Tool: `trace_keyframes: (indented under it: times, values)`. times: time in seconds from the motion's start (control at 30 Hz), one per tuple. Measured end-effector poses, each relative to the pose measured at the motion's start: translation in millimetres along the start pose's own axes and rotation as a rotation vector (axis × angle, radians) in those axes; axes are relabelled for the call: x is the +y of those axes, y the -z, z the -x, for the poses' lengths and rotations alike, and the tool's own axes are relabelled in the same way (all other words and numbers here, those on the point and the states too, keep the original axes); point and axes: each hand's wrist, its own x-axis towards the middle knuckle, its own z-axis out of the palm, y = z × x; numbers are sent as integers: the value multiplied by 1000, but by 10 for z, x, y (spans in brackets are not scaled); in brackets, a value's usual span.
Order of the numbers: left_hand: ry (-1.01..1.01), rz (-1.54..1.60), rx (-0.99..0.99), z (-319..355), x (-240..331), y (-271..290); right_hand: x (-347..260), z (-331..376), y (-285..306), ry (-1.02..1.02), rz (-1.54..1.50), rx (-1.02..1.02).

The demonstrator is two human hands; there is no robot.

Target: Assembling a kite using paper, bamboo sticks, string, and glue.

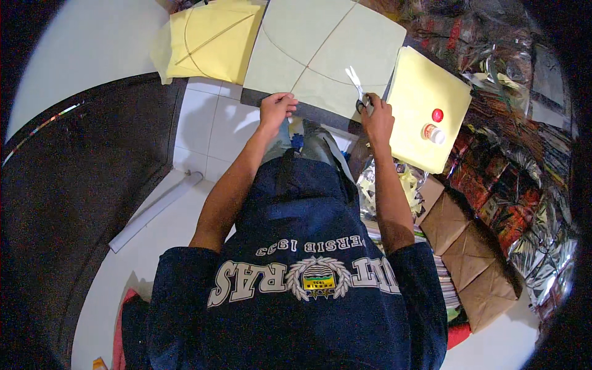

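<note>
A pale sheet of paper lies on a dark board in front of me, with a kite frame of thin crossed sticks on it, one straight and one bowed. At the near end of the straight stick, my left hand has its fingers pinched together on the stick's tip. My right hand grips scissors by their dark handles, over the sheet's near right part. The blades are parted and point away from me. Just right of this hand, a white glue bottle lies beside a red cap on yellow paper.
More yellow paper with another stick frame lies at the far left. A plastic bag of paper scraps sits below my right forearm, near folded brown paper. Shiny plastic-wrapped bundles crowd the right. A white strip lies on the left floor.
</note>
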Motion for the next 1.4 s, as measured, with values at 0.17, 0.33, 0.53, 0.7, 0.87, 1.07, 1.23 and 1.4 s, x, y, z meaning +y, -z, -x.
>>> trace_keyframes:
  times: [0.17,0.33,0.53,0.7,0.87,1.07,1.23,1.4]
  values:
    - [-10,38,13,-54,-22,32,-2,-5,-9,-4,67,-60]
    - [-16,37,-22,-43,63,97,-79,63,92,-20,131,-64]
    - [-102,-4,-50,-36,198,118,183,263,281,-72,-135,-99]
    - [-108,-60,-47,-97,228,187,448,738,368,-98,-138,-39]
    - [-92,-59,-58,-158,211,332,114,1485,770,-432,-965,-584]
    - [-134,-194,-100,-196,212,497,-333,1927,643,-162,-877,-881]
    - [-225,-368,-70,-221,108,636,-156,1826,502,-215,-989,-1009]
    - [-322,-471,26,-185,73,712,-670,1294,428,-149,-1076,-812]
